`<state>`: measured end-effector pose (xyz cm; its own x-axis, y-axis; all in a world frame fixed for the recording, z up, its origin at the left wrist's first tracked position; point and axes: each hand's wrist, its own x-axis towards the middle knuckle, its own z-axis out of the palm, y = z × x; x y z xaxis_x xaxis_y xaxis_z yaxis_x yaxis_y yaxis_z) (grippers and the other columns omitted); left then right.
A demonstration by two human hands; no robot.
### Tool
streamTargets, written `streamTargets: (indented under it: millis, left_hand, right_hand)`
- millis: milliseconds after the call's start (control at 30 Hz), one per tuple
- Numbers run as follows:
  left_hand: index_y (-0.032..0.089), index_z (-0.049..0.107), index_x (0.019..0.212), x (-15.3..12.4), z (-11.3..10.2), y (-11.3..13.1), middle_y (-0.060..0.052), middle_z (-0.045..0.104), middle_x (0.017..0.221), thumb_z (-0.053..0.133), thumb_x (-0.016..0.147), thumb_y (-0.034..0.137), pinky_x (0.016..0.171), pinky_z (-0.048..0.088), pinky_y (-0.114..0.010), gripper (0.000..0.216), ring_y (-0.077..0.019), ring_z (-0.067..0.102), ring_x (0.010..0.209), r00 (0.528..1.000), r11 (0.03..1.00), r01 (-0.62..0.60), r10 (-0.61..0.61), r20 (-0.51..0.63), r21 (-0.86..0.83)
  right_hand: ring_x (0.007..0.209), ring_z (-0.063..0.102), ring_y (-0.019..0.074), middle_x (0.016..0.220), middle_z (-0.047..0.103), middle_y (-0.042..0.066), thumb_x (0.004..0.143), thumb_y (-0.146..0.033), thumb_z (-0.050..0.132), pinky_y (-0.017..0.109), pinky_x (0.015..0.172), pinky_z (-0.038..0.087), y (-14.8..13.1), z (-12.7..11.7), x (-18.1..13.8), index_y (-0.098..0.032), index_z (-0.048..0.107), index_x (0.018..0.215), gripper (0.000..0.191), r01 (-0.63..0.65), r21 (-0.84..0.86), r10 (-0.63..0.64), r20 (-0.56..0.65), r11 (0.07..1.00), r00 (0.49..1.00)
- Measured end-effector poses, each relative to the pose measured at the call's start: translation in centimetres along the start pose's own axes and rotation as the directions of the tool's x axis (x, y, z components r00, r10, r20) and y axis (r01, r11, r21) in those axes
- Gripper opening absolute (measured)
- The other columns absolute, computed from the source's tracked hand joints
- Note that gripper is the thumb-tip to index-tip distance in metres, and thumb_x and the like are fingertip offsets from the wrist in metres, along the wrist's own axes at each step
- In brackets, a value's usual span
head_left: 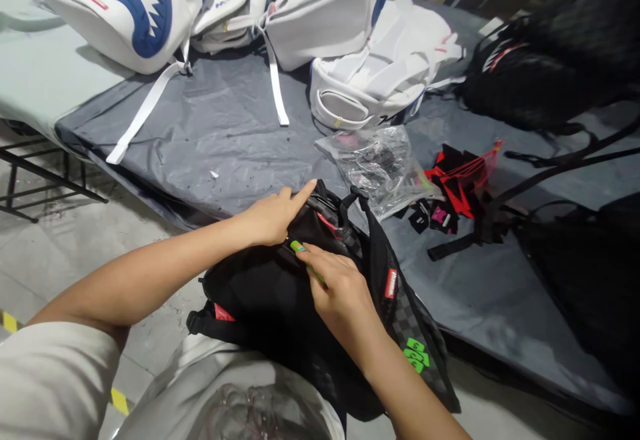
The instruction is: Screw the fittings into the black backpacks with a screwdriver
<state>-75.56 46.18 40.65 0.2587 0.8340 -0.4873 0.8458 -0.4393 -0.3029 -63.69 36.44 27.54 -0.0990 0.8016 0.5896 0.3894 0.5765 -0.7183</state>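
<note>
A black backpack [280, 300] with a checkered side, a red label and green tags rests against my lap at the table's near edge. My left hand [273, 217] lies on its top, index finger stretched out along the zipper opening, the other fingers curled over the fabric. My right hand [337, 287] is closed around a thin green tool [299, 247], its tip at the backpack's top seam just below my left hand.
The table [225, 133] has a grey plastic sheet over it. White backpacks with blue shark prints [125, 7] lie at the back. A clear plastic bag [375, 163] and red and black tags [455, 190] sit at centre right. Black backpacks [545, 67] are piled on the right.
</note>
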Motion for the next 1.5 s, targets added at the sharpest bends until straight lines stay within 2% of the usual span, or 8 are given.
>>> streamTargets:
  millis: [100,200,567,667,867,1033,1300,1500]
  left_hand:
    - [0.027,-0.020,0.152,0.1,0.0,0.0,-0.013,0.041,0.130,0.056,0.080,0.010,0.078,0.044,-0.030,0.106,-0.0249,0.054,0.108,1.000,1.000,0.002,-0.002,0.004,-0.004]
    - [0.027,-0.020,0.152,0.1,0.0,0.0,-0.013,0.040,0.131,0.058,0.080,0.011,0.077,0.044,-0.030,0.107,-0.0252,0.054,0.107,1.000,1.000,0.007,-0.007,0.009,-0.007]
    - [0.026,-0.020,0.152,0.1,-0.2,0.2,-0.014,0.039,0.133,0.055,0.080,0.008,0.078,0.044,-0.030,0.106,-0.0249,0.054,0.108,1.000,1.000,0.000,0.000,0.024,-0.007]
    - [0.026,-0.019,0.152,0.1,-0.1,0.1,-0.013,0.040,0.131,0.057,0.080,0.010,0.078,0.045,-0.030,0.106,-0.0251,0.053,0.109,1.000,1.000,-0.006,0.006,0.013,-0.005]
    - [0.025,-0.019,0.153,0.1,-0.1,0.2,-0.014,0.040,0.131,0.054,0.080,0.009,0.077,0.045,-0.031,0.104,-0.0253,0.054,0.107,1.000,1.000,0.004,-0.004,0.010,0.017]
    - [0.026,-0.019,0.152,0.0,0.1,0.0,-0.013,0.040,0.130,0.055,0.080,0.010,0.078,0.046,-0.032,0.105,-0.0257,0.054,0.109,1.000,1.000,-0.004,0.004,0.000,0.006]
    - [0.026,-0.020,0.152,0.0,-0.3,0.0,-0.014,0.038,0.133,0.056,0.080,0.009,0.081,0.045,-0.031,0.106,-0.0254,0.053,0.110,1.000,1.000,-0.002,0.002,0.030,-0.014]
    - [0.026,-0.020,0.152,0.1,-0.2,0.1,-0.015,0.039,0.132,0.056,0.079,0.010,0.079,0.045,-0.030,0.107,-0.0237,0.055,0.106,1.000,1.000,-0.013,0.013,0.013,0.002]
  right_hand:
    - [0.105,0.064,0.0220,0.119,0.065,0.007,0.087,-0.002,0.046,0.037,0.086,0.047,-0.3,0.1,-0.1,-0.013,0.067,0.110,0.033,-0.052,-0.071,0.054,0.018,0.996,0.998]
    - [0.107,0.063,0.0201,0.119,0.065,0.006,0.086,-0.003,0.047,0.034,0.088,0.046,-0.6,0.3,-0.1,-0.013,0.066,0.111,0.032,-0.031,0.005,0.031,-0.016,1.000,0.999]
    - [0.106,0.064,0.0185,0.118,0.065,0.004,0.085,-0.001,0.049,0.034,0.089,0.040,-1.3,0.4,-0.4,-0.014,0.065,0.112,0.034,-0.111,-0.081,0.107,-0.052,0.991,0.993]
    - [0.107,0.063,0.0172,0.117,0.066,0.004,0.086,-0.003,0.049,0.033,0.091,0.039,-1.5,0.5,-0.4,-0.014,0.066,0.110,0.030,-0.098,-0.014,0.096,-0.079,0.995,0.992]
    - [0.094,0.066,0.0149,0.108,0.069,0.000,0.087,-0.009,0.054,0.032,0.087,0.038,-1.7,0.8,-0.5,-0.017,0.065,0.109,0.026,-0.179,-0.044,0.171,-0.142,0.983,0.975]
    - [0.091,0.066,0.0135,0.105,0.069,-0.005,0.086,-0.014,0.060,0.034,0.097,0.033,-1.8,0.8,-0.5,-0.022,0.064,0.111,0.027,-0.222,0.008,0.221,-0.139,0.975,0.965]
    - [0.084,0.066,0.0139,0.099,0.070,-0.003,0.089,-0.022,0.060,0.035,0.098,0.033,-1.9,1.2,-0.3,-0.019,0.065,0.104,0.016,-0.245,-0.010,0.237,-0.225,0.969,0.945]
    - [0.095,0.066,0.0144,0.105,0.069,-0.002,0.086,-0.013,0.057,0.033,0.093,0.041,-1.4,0.9,-0.3,-0.021,0.066,0.103,0.021,-0.218,0.126,0.234,-0.134,0.968,0.963]
